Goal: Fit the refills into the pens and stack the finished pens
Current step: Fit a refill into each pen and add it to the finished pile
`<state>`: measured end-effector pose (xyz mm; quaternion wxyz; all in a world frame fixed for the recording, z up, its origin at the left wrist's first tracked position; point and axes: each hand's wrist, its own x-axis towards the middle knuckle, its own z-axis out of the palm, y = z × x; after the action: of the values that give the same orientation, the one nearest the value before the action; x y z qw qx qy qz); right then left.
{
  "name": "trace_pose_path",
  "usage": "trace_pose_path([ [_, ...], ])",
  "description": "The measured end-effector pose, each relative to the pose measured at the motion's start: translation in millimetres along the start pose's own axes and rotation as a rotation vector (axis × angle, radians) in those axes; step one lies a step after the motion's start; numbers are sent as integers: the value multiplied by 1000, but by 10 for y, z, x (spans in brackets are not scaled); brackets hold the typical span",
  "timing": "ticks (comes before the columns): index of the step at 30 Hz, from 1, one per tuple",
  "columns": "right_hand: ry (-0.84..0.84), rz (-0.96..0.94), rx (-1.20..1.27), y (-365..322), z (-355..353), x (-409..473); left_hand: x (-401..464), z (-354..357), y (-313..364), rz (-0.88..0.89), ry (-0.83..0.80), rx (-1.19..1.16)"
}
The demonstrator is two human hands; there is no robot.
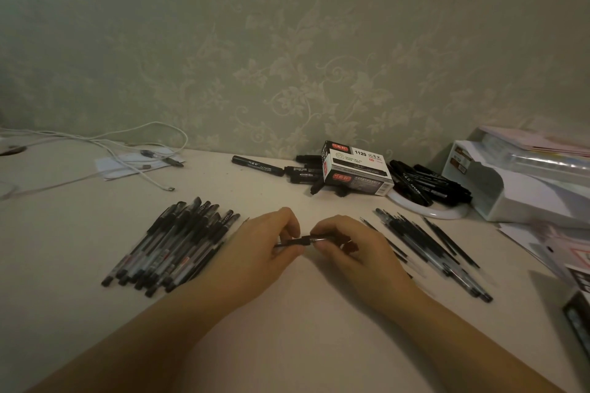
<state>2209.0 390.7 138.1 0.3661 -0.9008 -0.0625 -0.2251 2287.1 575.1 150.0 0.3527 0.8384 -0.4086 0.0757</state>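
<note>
Both my forearms reach in from the near edge, and between them the pale tabletop gives me open room. My left hand pinches the dark grip end of a slim black-and-clear gel pen; my right hand curls round its clear barrel, so the pen lies level between the two, just above the table. Left of my left hand sits the stacked heap of finished capped black pens, nearly touching my wrist. Right of my right hand lies the loose spread of thin black refills and pen barrels. Farther back stands a black-and-white marker box among black markers.
</note>
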Motion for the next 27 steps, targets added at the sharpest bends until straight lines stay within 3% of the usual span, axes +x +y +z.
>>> trace_pose_path([
  [9, -51, 164, 323, 14, -66, 10, 13, -41, 39, 154, 11, 67],
  [27, -72, 181, 322, 11, -59, 28, 20, -32, 73, 211, 46, 89],
])
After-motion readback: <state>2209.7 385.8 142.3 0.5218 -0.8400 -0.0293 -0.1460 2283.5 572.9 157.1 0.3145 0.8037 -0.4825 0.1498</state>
